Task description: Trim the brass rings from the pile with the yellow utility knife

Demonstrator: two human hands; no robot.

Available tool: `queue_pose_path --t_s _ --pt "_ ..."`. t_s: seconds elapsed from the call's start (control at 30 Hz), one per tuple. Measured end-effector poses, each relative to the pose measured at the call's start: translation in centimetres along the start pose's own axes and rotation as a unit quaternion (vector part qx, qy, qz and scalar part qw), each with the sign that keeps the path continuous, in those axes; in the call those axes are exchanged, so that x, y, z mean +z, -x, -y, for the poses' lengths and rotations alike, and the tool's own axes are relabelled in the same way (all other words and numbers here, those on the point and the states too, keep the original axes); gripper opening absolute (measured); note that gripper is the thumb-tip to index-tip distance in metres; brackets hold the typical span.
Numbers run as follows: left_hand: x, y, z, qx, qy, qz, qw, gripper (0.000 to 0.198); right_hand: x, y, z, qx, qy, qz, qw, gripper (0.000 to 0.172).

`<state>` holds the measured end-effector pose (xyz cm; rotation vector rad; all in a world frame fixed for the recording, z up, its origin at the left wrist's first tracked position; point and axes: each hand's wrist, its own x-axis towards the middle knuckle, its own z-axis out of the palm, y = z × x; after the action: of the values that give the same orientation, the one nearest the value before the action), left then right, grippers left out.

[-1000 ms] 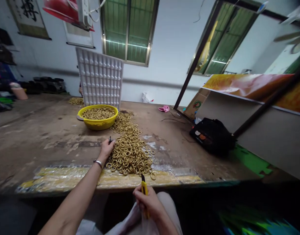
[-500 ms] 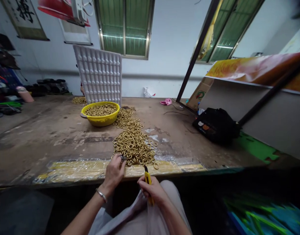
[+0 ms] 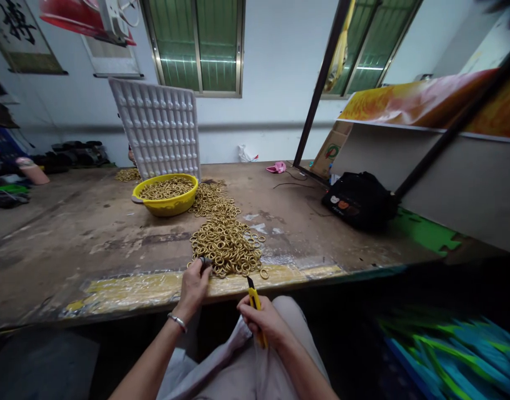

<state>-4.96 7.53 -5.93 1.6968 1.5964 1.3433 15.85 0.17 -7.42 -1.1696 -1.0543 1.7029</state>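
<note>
My right hand [image 3: 261,319] is wrapped around a yellow utility knife [image 3: 255,300]. Its dark blade points up and away, just short of the table's front edge. At the near left side of a heap of brass-coloured rings [image 3: 225,239], my left hand [image 3: 195,283] has its fingers bent and drawn together. Something dark shows around or between its fingertips; what they pinch, if anything, is too small to make out. A silver bracelet [image 3: 178,321] circles the left wrist. One loose ring [image 3: 264,274] lies to the right of the heap, beyond the blade.
A yellow basin [image 3: 167,206] full of similar rings stands behind the heap on the left. Behind it a grey moulded tray [image 3: 159,128] stands upright. At the right are a black bag [image 3: 360,201] and a dark metal post [image 3: 317,94]. Clear tape covers the table edge [image 3: 125,289].
The view has shifted slightly, so the scene sits a little further left. My left hand stays at the heap's edge, and the knife remains in my right hand.
</note>
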Motion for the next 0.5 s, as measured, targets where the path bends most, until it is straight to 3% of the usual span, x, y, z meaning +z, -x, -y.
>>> queue_pose_path --t_s 0.13,0.27,0.3,0.37,0.43,0.5 --pt "-0.6 0.1 -1.0 -0.089 0.119 -0.029 0.989 0.024 0.6 0.4 0.6 0.005 -0.054 -0.004 0.999 0.04" --pt "-0.9 2.2 -4.0 -0.162 0.25 0.033 0.954 0.037 2.0 0.8 2.4 -0.035 -0.099 -0.029 0.994 0.04" --pt "-0.9 2.9 -5.0 -0.189 0.295 0.063 0.935 0.037 2.3 1.0 2.9 -0.054 -0.104 -0.036 0.992 0.04" --pt "-1.0 4.3 -6.7 -0.284 0.444 0.133 0.839 0.033 2.8 1.4 3.9 -0.098 -0.102 -0.045 0.989 0.041" --pt "-0.9 5.4 -7.8 -0.346 0.526 0.182 0.755 0.028 2.9 1.9 4.5 -0.127 -0.077 -0.041 0.988 0.043" --pt "-0.7 6.2 -8.2 -0.371 0.553 0.21 0.716 0.023 2.9 2.3 4.7 -0.13 -0.045 -0.02 0.99 0.042"
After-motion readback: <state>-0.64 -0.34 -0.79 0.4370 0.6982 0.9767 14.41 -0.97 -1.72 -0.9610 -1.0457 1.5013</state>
